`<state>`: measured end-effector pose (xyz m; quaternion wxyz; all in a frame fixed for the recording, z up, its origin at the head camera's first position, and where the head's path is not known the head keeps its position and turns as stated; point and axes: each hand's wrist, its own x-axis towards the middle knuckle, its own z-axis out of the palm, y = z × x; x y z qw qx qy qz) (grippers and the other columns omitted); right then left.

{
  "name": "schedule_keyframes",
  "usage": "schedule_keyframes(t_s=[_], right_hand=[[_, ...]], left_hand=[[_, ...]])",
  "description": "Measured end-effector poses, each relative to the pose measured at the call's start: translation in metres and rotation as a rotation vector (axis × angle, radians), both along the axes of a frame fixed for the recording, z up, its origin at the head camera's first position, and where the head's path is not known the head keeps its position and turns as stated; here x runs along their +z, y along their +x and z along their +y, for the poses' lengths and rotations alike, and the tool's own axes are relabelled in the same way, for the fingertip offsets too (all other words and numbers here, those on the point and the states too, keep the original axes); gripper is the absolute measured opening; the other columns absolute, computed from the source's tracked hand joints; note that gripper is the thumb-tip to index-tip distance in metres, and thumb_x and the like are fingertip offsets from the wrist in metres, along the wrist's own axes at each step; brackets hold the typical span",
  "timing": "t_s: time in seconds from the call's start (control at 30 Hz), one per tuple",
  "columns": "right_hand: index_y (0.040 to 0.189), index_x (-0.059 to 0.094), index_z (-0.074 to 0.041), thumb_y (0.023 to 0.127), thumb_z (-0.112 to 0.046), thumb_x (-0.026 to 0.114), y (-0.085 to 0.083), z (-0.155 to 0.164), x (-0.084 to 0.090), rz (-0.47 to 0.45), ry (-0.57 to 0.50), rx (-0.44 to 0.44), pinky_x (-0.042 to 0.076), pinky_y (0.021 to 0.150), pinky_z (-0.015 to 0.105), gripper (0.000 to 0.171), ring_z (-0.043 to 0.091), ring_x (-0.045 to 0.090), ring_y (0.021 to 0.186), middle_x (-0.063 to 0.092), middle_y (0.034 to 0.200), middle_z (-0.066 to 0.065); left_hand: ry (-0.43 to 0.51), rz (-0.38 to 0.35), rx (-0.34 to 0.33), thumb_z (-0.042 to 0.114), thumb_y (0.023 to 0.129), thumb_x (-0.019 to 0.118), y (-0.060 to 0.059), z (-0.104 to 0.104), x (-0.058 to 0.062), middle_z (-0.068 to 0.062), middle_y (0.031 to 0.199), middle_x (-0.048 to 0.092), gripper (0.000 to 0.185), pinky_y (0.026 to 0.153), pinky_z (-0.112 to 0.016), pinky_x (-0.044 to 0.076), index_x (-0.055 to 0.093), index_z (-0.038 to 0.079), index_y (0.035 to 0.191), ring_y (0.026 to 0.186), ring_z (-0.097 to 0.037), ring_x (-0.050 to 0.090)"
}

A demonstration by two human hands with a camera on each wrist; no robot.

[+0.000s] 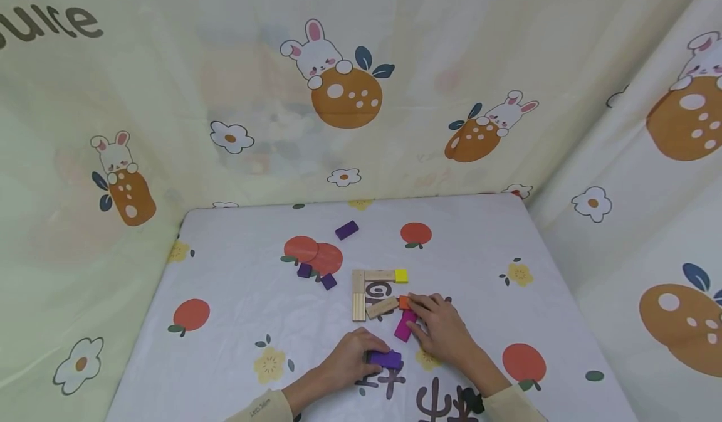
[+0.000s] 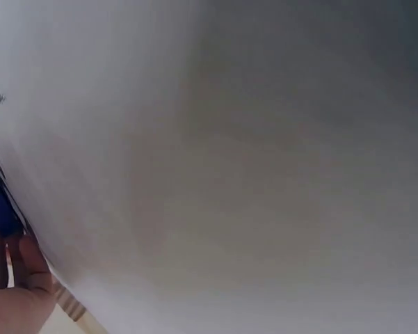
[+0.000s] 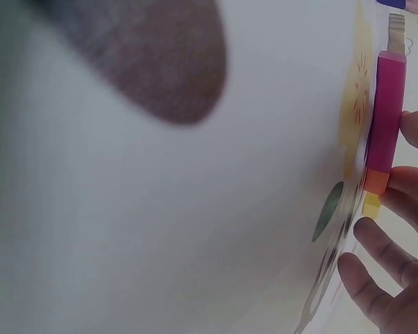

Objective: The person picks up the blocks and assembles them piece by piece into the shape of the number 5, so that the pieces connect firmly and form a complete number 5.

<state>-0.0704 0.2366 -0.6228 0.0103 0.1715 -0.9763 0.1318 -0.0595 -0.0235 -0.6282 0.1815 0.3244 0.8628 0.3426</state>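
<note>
My left hand (image 1: 351,354) pinches a purple block (image 1: 389,360) between thumb and fingers, low over the cloth near the front; the left wrist view catches this blue-looking block (image 2: 1,209) at its edge. To the right, my right hand (image 1: 442,328) has its index fingertip at a small orange block (image 1: 403,303) and its thumb against the side of a magenta block (image 1: 405,326). In the right wrist view the magenta block (image 3: 388,115) meets the orange one (image 3: 378,181), and the other fingers stretch out loosely. A slanted wooden block (image 1: 382,308) lies beside the orange block.
Wooden blocks (image 1: 358,306) form a corner shape behind my hands, with a yellow block (image 1: 401,276) at the far right end. Farther left lie two small dark purple cubes (image 1: 304,271) and a longer dark purple block (image 1: 346,230). Patterned curtains (image 1: 254,83) surround the table.
</note>
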Motion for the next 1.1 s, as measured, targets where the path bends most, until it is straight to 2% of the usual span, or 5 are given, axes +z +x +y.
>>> schedule_keyframes(t_s=[0.1, 0.23, 0.47, 0.73, 1.1], right_hand=[[0.144, 0.067, -0.013, 0.095, -0.043, 0.077, 0.0, 0.0, 0.0, 0.007, -0.004, 0.002, 0.058, 0.101, 0.046, 0.058, 0.022, 0.06, 0.121, 0.065, 0.15, 0.0], [0.144, 0.067, -0.013, 0.096, -0.043, 0.076, 0.0, 0.0, -0.001, 0.007, -0.006, 0.007, 0.058, 0.101, 0.045, 0.057, 0.021, 0.06, 0.12, 0.065, 0.15, 0.0], [0.144, 0.067, -0.014, 0.095, -0.044, 0.077, 0.0, -0.001, 0.0, -0.002, 0.006, -0.011, 0.057, 0.102, 0.045, 0.058, 0.021, 0.06, 0.121, 0.065, 0.15, -0.001], [0.143, 0.068, -0.014, 0.094, -0.043, 0.078, 0.0, -0.001, -0.002, 0.021, 0.005, -0.008, 0.058, 0.1, 0.044, 0.057, 0.02, 0.06, 0.119, 0.066, 0.149, -0.001], [0.144, 0.067, -0.014, 0.096, -0.042, 0.076, 0.001, 0.0, -0.002, 0.007, 0.006, -0.007, 0.058, 0.102, 0.045, 0.057, 0.021, 0.06, 0.12, 0.065, 0.151, 0.0]], left_hand=[[-0.019, 0.0, -0.003, 0.025, 0.088, 0.087, -0.002, -0.001, 0.002, 0.013, 0.125, 0.077, 0.039, 0.098, -0.021, 0.056, 0.077, 0.023, 0.126, 0.115, -0.001, 0.063], [-0.046, -0.054, 0.047, 0.029, 0.086, 0.089, -0.006, -0.004, 0.012, 0.011, 0.126, 0.075, 0.048, 0.101, -0.026, 0.057, 0.075, 0.022, 0.131, 0.116, -0.003, 0.064], [-0.07, -0.162, 0.122, 0.02, 0.083, 0.091, -0.004, -0.003, 0.022, 0.009, 0.108, 0.074, 0.044, 0.081, -0.018, 0.051, 0.078, 0.016, 0.125, 0.091, 0.001, 0.056], [-0.097, -0.12, 0.169, 0.014, 0.083, 0.089, 0.008, 0.003, 0.016, 0.005, 0.102, 0.073, 0.033, 0.076, -0.019, 0.05, 0.082, 0.013, 0.116, 0.088, 0.001, 0.057], [-0.053, -0.121, 0.191, 0.011, 0.084, 0.089, 0.004, 0.007, 0.019, 0.001, 0.101, 0.074, 0.032, 0.067, -0.015, 0.047, 0.082, 0.008, 0.115, 0.08, 0.0, 0.054]])
